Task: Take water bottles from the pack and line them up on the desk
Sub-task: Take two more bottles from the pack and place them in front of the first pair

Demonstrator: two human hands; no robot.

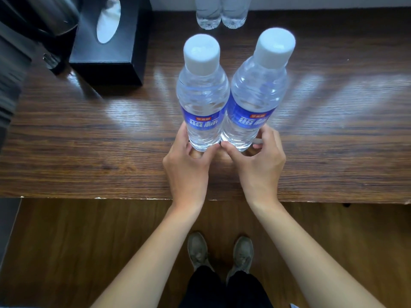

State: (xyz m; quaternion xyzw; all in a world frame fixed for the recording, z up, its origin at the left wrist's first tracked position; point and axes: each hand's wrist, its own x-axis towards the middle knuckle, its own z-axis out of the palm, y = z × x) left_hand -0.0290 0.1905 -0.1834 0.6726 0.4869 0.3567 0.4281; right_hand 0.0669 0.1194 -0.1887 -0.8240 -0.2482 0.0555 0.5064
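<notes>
Each hand, left hand and right hand, grips a bottle on the wooden desk.

The dark wooden desk carries two bottles at the hands, two more bottles beyond, a tissue box far left.

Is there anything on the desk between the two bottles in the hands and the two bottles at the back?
Nothing visible. The left bottle and right bottle face bare desk up to the back bottles. The tissue box sits off left.
</notes>
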